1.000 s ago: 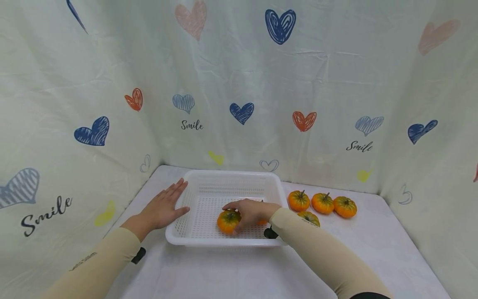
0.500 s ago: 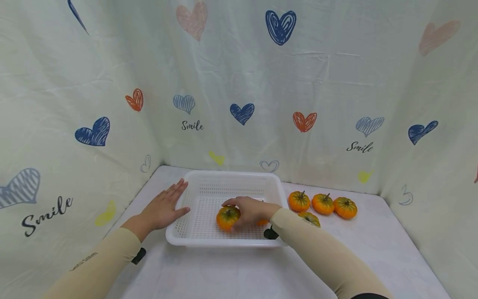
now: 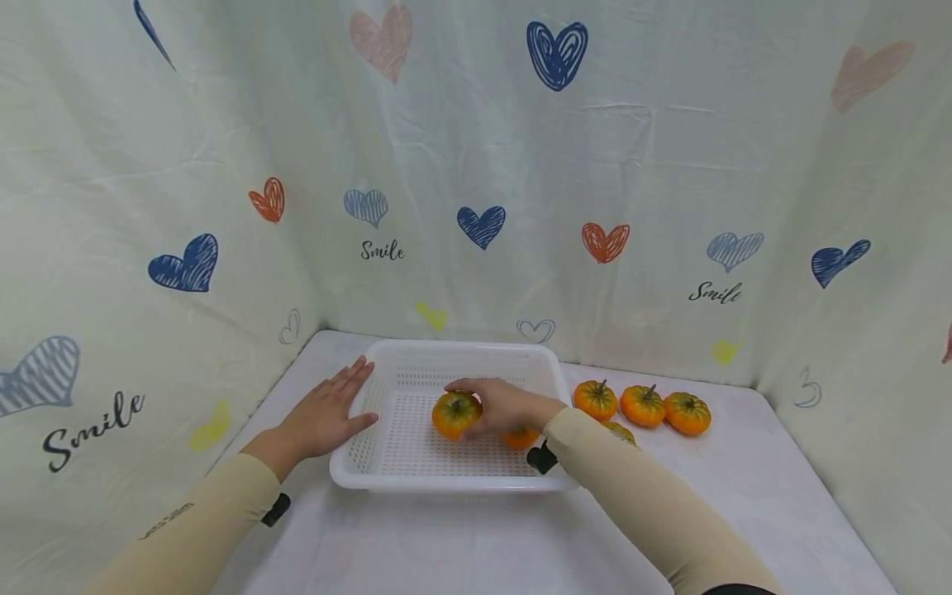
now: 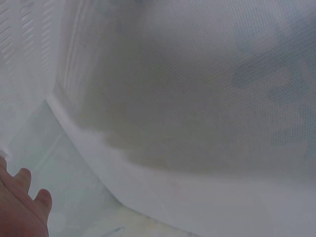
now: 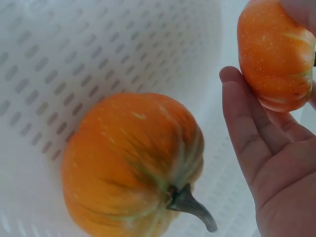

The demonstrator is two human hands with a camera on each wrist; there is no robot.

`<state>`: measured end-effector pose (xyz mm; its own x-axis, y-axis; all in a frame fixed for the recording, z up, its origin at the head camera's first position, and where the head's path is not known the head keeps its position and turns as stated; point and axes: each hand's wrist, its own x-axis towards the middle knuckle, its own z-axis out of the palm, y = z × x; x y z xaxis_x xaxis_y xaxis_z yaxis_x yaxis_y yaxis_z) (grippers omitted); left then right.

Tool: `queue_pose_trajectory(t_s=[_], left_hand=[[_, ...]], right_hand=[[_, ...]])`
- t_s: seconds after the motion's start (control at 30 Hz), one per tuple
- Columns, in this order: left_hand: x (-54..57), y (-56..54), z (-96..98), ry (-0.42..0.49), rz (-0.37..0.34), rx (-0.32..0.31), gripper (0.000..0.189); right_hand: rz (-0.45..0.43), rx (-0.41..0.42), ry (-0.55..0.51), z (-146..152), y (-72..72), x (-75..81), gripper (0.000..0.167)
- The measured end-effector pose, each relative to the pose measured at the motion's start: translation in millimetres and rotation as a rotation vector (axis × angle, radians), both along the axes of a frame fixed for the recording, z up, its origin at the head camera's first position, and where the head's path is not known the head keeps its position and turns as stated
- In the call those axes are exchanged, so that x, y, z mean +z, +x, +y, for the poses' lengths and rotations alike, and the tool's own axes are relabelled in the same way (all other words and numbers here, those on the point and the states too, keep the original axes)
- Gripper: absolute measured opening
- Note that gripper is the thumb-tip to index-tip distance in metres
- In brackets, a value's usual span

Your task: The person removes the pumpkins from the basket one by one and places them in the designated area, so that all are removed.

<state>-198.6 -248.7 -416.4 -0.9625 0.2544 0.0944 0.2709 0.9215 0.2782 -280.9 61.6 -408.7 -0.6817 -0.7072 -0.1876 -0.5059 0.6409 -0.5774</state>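
Note:
A white perforated plastic basket [image 3: 461, 482] stands on the table. My right hand [image 3: 506, 406] grips a small orange pumpkin [image 3: 455, 415] with green markings over the basket's floor, thumb on one side and fingers on the other. The right wrist view shows this pumpkin [image 5: 274, 54] against the fingers [image 5: 239, 108]. Under the right wrist lies a second pumpkin [image 3: 521, 438], partly covered in the head view; its dark curved stem [image 5: 195, 210] shows up close. My left hand [image 3: 323, 413] rests against the basket's left rim, fingers extended.
Several more small pumpkins [image 3: 643, 405] sit on the white-covered table [image 3: 751, 487] to the right of the basket, one [image 3: 621, 430] partly behind the right sleeve. A pale curtain [image 3: 476, 149] with printed hearts encloses the back and sides.
My right hand has moved the gripped pumpkin slightly toward the back of the basket. More of the second pumpkin shows beneath the wrist. The left hand has kept its place.

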Motion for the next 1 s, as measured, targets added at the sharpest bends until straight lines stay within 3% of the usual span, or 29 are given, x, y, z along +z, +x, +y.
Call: queue_pose_trajectory(t_s=[0.2, 0.6, 1.0], left_hand=[[-3.3, -2.3, -2.0, -0.01, -0.019, 0.001, 0.084], [5.7, 1.8, 1.1, -0.008, 0.004, -0.01, 0.081], [2.8, 0.2, -0.3, -0.002, -0.018, -0.007, 0.082]], right_hand=[[0.017, -0.027, -0.036, 2.7, -2.9, 11.6, 0.08], [0.006, -0.04, -0.118, 14.7, -10.4, 34.5, 0.079], [0.0, -0.086, -0.139, 35.5, -11.7, 44.9, 0.081]])
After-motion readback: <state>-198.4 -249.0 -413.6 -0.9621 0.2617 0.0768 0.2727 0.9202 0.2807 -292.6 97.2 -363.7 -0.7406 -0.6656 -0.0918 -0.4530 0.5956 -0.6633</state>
